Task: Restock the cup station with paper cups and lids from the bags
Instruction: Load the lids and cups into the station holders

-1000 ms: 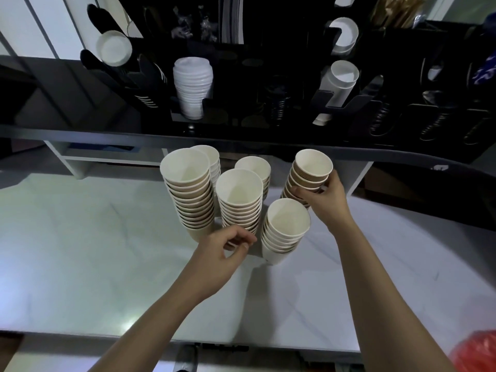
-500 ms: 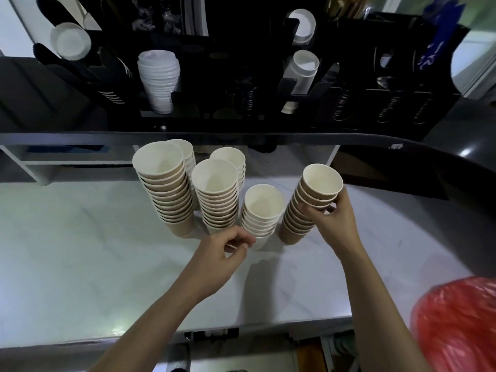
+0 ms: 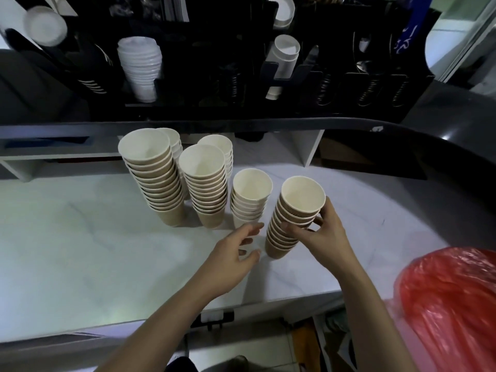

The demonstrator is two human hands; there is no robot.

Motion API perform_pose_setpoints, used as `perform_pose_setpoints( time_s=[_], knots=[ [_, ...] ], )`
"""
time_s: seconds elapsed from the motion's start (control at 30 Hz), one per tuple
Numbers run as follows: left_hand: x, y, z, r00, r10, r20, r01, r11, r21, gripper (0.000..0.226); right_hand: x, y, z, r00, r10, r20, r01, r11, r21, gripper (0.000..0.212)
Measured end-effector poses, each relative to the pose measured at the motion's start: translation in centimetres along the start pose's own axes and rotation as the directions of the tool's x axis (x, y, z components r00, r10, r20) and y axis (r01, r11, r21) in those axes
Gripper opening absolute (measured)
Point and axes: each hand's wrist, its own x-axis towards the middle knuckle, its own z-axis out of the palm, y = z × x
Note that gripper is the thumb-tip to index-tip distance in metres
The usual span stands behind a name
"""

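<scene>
The left hand (image 3: 233, 260) has let go, its grip apart; the right hand (image 3: 326, 233) clasps one of six cup stacks (image 3: 291, 221).

Cup stacks (image 3: 204, 183) on counter (image 3: 80, 251), below dispenser rack (image 3: 214, 49).

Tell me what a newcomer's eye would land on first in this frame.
First the cluster of paper cup stacks standing on the white marble counter at centre. The right hand grips the rightmost brown stack, while the left hand reaches, fingers loosely spread, toward its base. A bright red plastic bag sits at the lower right, and a black cup dispenser rack fills the back.
</scene>
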Motion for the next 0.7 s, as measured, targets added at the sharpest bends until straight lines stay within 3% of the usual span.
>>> perform_pose_setpoints(
  time_s=[0.27,0.7],
  knots=[
    [-1.0,-0.4,0.0,0.999,0.005,-0.048,-0.008,0.999,-0.053,0.074,-1.7,-0.7,2.7,0.994,-0.014,0.108,0.01,0.999,0.031,0.076],
    [-3.9,-2.4,-4.6,0.96,-0.075,-0.269,0.032,0.986,-0.163,0.065,-1.4,-3.4,9.1,0.959,-0.064,0.277,0.059,0.998,0.027,0.082]
  ],
)
